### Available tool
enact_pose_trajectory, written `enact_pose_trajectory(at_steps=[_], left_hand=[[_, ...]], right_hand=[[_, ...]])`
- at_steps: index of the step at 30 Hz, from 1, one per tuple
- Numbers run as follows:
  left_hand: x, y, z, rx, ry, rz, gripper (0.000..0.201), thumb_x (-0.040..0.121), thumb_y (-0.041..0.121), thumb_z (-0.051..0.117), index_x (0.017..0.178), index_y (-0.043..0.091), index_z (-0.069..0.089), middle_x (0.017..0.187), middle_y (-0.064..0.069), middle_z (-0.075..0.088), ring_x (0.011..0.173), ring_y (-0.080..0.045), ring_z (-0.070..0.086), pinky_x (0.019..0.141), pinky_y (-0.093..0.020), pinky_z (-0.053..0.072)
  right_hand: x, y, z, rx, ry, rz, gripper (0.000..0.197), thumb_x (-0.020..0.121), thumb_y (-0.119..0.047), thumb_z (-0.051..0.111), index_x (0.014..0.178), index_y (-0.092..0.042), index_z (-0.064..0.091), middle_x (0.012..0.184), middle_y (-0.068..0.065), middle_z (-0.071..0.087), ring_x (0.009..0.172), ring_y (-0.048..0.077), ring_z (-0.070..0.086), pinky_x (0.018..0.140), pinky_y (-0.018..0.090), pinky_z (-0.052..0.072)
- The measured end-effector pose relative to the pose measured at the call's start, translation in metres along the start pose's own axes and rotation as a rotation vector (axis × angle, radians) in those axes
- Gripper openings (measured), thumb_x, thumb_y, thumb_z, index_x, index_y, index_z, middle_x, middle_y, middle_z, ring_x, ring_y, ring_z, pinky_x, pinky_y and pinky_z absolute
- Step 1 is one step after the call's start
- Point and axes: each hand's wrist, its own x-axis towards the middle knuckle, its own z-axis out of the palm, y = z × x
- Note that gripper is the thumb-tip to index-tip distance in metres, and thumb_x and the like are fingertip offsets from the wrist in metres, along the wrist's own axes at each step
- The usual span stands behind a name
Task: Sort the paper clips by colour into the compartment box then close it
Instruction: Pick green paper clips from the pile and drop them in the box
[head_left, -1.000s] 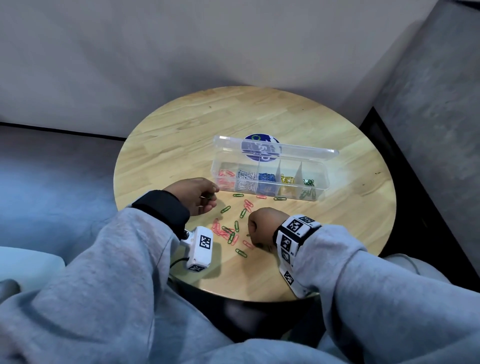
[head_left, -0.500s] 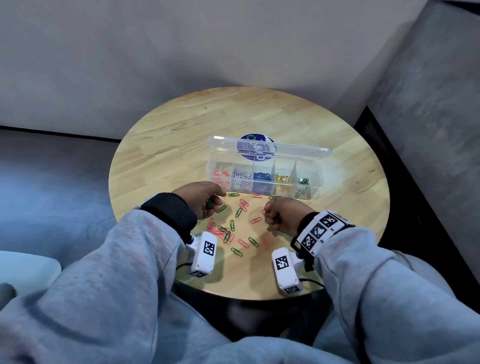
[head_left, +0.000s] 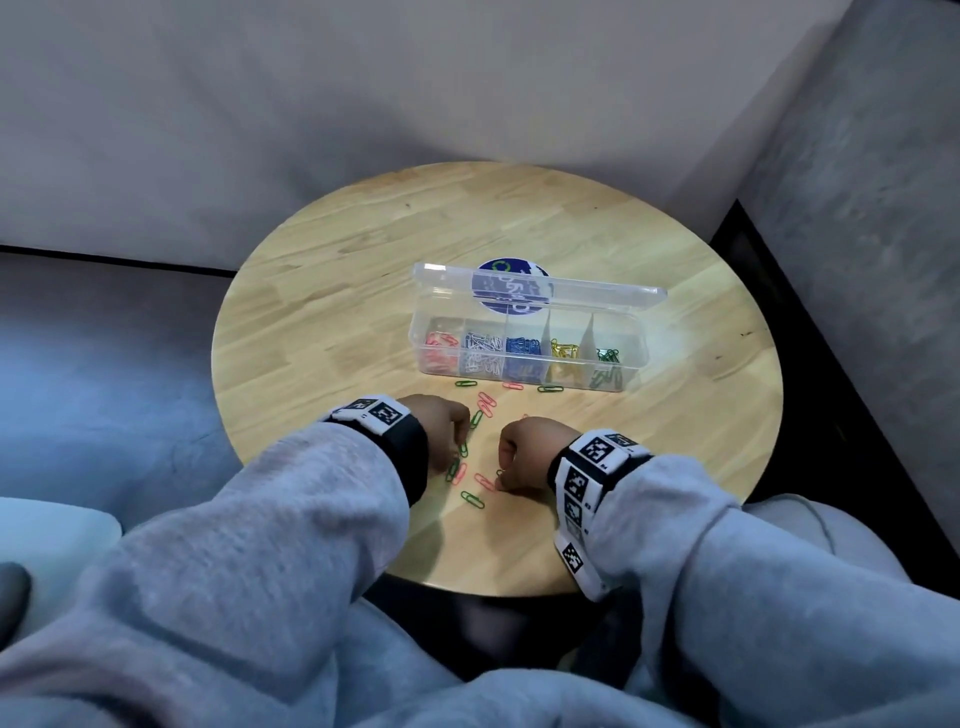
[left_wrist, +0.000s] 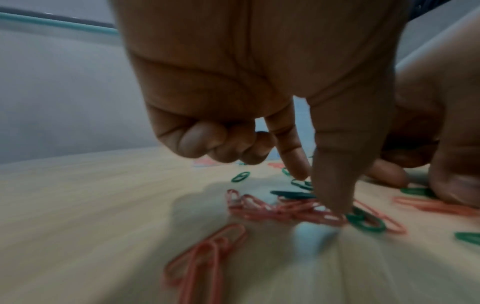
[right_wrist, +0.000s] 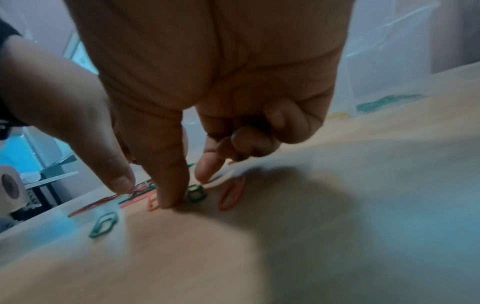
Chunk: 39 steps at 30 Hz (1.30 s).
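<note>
The clear compartment box stands open mid-table, its lid upright, with red, white, blue, yellow and green clips in separate compartments. Loose red and green paper clips lie in front of it. My left hand is palm down over them; its thumb and forefinger come down round a green clip, the other fingers curled. My right hand is beside it, thumb and forefinger pinching a green clip on the table. Something dark green shows inside its curled fingers.
The round wooden table stands against grey sofa cushions at the back and right. Its near edge lies just under my wrists. A green clip and a red clip lie nearest me; others lie along the box front.
My right hand drew back from in front of the box to the clips nearest me. My left hand turned palm down and dropped onto the clips beside it.
</note>
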Motion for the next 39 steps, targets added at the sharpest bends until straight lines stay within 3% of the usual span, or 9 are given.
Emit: enact_pose_trajectory(at_steps=[13, 18, 20, 23, 27, 31, 34, 37, 39], left_hand=[[0.012, -0.002, 0.008, 0.064, 0.07, 0.052, 0.011, 0.08, 0.016, 0.062, 0.08, 0.026, 0.057, 0.1, 0.001, 0.067, 0.086, -0.02, 0.056, 0.062, -0.023, 0.035], [0.014, -0.005, 0.013, 0.035, 0.097, 0.02, 0.015, 0.08, 0.018, 0.06, 0.071, 0.025, 0.05, 0.099, 0.0, 0.066, 0.09, -0.021, 0.058, 0.065, -0.024, 0.037], [0.015, -0.008, 0.012, 0.008, 0.108, 0.013, 0.023, 0.077, 0.02, 0.064, 0.066, 0.025, 0.045, 0.092, 0.002, 0.063, 0.083, -0.019, 0.054, 0.06, -0.023, 0.034], [0.013, -0.012, 0.009, 0.007, 0.082, 0.003, 0.027, 0.079, 0.023, 0.067, 0.063, 0.025, 0.045, 0.09, 0.002, 0.062, 0.082, -0.017, 0.051, 0.061, -0.023, 0.033], [0.01, -0.012, 0.009, -0.026, 0.062, -0.003, 0.027, 0.081, 0.022, 0.065, 0.061, 0.022, 0.046, 0.083, 0.004, 0.059, 0.08, -0.016, 0.052, 0.057, -0.022, 0.033], [0.006, -0.019, 0.004, -0.311, 0.089, -0.036, 0.024, 0.082, 0.014, 0.056, 0.062, 0.02, 0.044, 0.069, 0.004, 0.054, 0.071, -0.018, 0.049, 0.056, -0.022, 0.035], [0.004, -0.025, -0.008, -0.66, 0.036, -0.099, 0.024, 0.086, 0.01, 0.056, 0.065, 0.017, 0.045, 0.064, -0.002, 0.053, 0.058, -0.017, 0.046, 0.055, -0.023, 0.037], [0.002, -0.03, -0.018, -1.008, 0.062, -0.16, 0.024, 0.088, 0.0, 0.047, 0.066, 0.01, 0.043, 0.064, -0.01, 0.052, 0.048, -0.017, 0.047, 0.046, -0.018, 0.039], [0.0, -0.032, -0.024, -1.133, 0.104, -0.193, 0.024, 0.088, -0.003, 0.041, 0.067, 0.008, 0.042, 0.064, -0.012, 0.052, 0.048, -0.017, 0.046, 0.039, -0.014, 0.036]], right_hand=[[0.003, 0.008, 0.002, 0.018, 0.009, 0.046, 0.012, 0.082, -0.027, 0.066, 0.082, -0.015, 0.063, 0.086, 0.004, 0.062, 0.081, 0.02, 0.055, 0.069, 0.025, 0.042], [0.004, 0.015, 0.002, 0.088, 0.022, 0.094, 0.012, 0.078, -0.014, 0.058, 0.066, -0.014, 0.056, 0.073, 0.005, 0.058, 0.071, 0.023, 0.052, 0.058, 0.023, 0.041], [0.004, 0.017, 0.0, 0.202, 0.02, 0.106, 0.013, 0.078, -0.012, 0.059, 0.066, -0.014, 0.055, 0.071, 0.006, 0.057, 0.071, 0.026, 0.056, 0.06, 0.026, 0.046], [0.005, 0.024, -0.001, 0.534, 0.016, 0.112, 0.013, 0.074, -0.009, 0.064, 0.064, -0.013, 0.057, 0.073, 0.013, 0.063, 0.078, 0.036, 0.068, 0.072, 0.044, 0.057], [0.007, 0.03, -0.004, 1.022, -0.011, 0.141, 0.017, 0.09, 0.002, 0.047, 0.078, -0.008, 0.054, 0.064, 0.014, 0.051, 0.053, 0.022, 0.045, 0.05, 0.029, 0.039], [0.005, 0.03, -0.01, 1.333, -0.02, 0.23, 0.032, 0.095, 0.002, 0.028, 0.079, -0.005, 0.054, 0.066, 0.011, 0.045, 0.057, 0.02, 0.042, 0.055, 0.029, 0.037], [0.007, 0.028, -0.013, 1.345, -0.059, 0.268, 0.027, 0.092, -0.004, 0.034, 0.071, -0.007, 0.05, 0.063, 0.01, 0.043, 0.054, 0.021, 0.039, 0.053, 0.029, 0.034], [0.008, 0.019, -0.018, 1.174, -0.077, 0.261, 0.022, 0.092, -0.013, 0.046, 0.07, -0.011, 0.044, 0.062, 0.005, 0.04, 0.049, 0.017, 0.036, 0.049, 0.025, 0.029], [0.008, 0.012, -0.021, 0.83, 0.021, 0.171, 0.017, 0.091, -0.021, 0.058, 0.078, -0.011, 0.05, 0.067, 0.001, 0.053, 0.049, 0.011, 0.05, 0.043, 0.017, 0.036]])
